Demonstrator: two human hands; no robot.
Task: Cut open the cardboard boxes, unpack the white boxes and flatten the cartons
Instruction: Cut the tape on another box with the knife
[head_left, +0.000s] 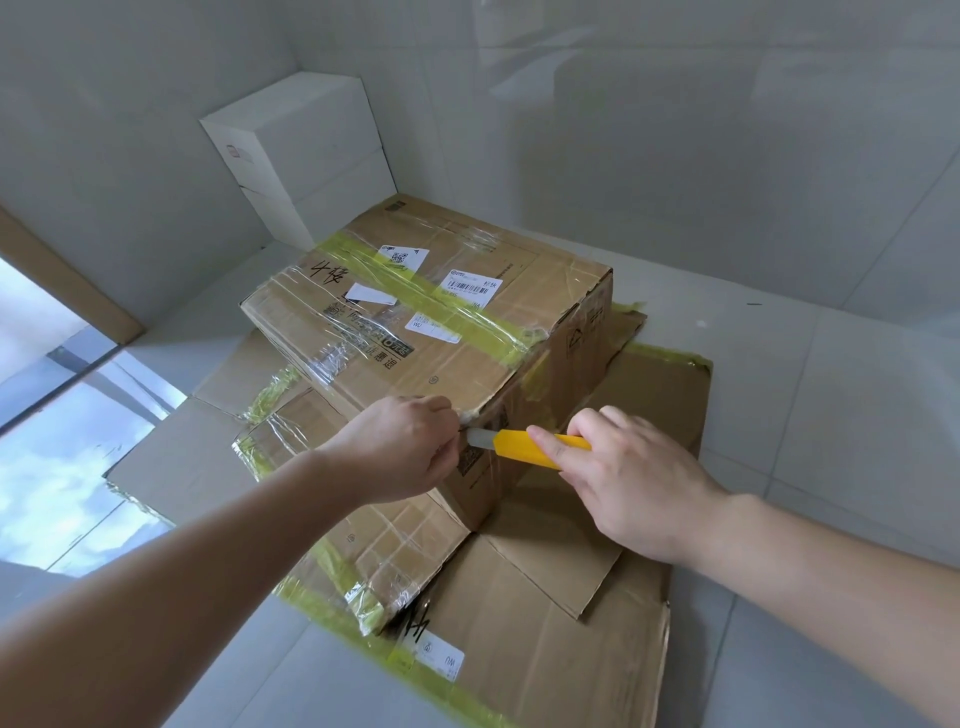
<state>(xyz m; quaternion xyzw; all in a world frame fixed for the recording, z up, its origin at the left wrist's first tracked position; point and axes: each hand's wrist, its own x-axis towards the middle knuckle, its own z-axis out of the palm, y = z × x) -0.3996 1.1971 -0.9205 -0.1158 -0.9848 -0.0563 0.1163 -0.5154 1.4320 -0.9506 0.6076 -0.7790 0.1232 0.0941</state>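
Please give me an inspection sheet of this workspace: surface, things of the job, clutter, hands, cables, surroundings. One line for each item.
Surface: pale tiled floor; flattened cartons lie on it under the work.
Job's things: sealed cardboard box, wrapped in clear and yellow tape, stands on the flattened cartons; stack of white boxes stands in the corner behind it.
Clutter: nothing seen.
Hands: left hand pinches at the box's near top corner; right hand holds the yellow utility knife in its grip, blade at that corner.
Cables: nothing seen.
Surroundings: pale tiled walls; glass pane low on the left.
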